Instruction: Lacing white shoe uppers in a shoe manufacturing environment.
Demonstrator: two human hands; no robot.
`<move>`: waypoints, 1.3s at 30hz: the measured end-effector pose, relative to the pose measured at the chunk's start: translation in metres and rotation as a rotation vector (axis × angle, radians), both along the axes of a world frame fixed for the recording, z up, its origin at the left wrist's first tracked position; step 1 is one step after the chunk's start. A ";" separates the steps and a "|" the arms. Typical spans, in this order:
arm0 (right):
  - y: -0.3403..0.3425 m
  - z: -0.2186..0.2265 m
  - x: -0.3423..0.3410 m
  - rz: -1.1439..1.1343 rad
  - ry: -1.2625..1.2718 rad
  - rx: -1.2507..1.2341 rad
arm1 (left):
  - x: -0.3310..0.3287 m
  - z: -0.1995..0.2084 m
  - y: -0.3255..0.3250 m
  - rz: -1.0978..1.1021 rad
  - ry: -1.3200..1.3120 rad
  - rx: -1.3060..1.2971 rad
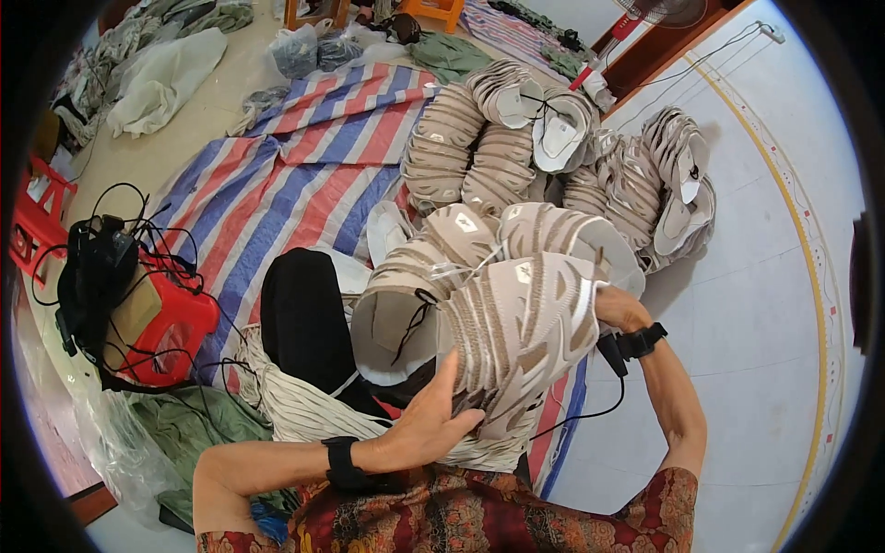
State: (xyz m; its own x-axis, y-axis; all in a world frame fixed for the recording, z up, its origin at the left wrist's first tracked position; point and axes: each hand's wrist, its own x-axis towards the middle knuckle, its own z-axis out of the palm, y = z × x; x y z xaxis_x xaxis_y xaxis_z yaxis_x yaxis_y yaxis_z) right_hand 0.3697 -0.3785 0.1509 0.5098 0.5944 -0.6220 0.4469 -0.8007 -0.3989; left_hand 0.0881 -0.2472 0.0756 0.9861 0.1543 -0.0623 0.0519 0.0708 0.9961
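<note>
A nested stack of beige and brown shoe uppers [525, 323] lies across my lap, its pale lined openings turned aside. My left hand [429, 415] lies against the stack's lower left end, thumb and forefinger stretched apart. At the right end, my right hand [622, 309] grips the edge of an upper; its fingertips are hidden behind the material. Touching the stack on its left is another bundle of uppers [415, 267], with a black lace hanging in its opening. A further bundle [562, 226] sits just beyond.
More bundled uppers [438, 152] are piled ahead, with another group [636, 184] by the white tiles. A striped sheet [313, 138] covers the floor. On the left, a red stool [184, 323] bears a black bag [101, 267] and tangled cables. A red fan [627, 28] stands far right.
</note>
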 end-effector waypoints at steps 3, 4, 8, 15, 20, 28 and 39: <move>0.019 -0.009 0.001 -0.087 0.154 0.125 | 0.001 -0.009 0.006 0.096 0.029 -0.115; 0.021 -0.017 0.005 -0.150 0.240 0.169 | 0.003 -0.013 0.010 0.096 0.033 -0.118; 0.028 -0.061 0.035 -0.171 0.427 0.344 | 0.019 -0.029 0.029 0.210 0.044 -0.156; 0.060 -0.084 0.040 -0.282 0.548 0.384 | 0.030 -0.046 0.047 0.360 0.002 -0.170; 0.043 -0.090 0.046 -0.352 0.623 0.360 | 0.032 -0.054 0.045 0.216 0.044 -0.339; 0.018 -0.089 0.033 -0.481 0.692 0.399 | 0.031 -0.054 0.042 0.037 0.207 -0.179; -0.018 -0.107 0.015 -0.335 0.648 0.529 | 0.025 -0.054 0.037 -0.010 0.196 0.052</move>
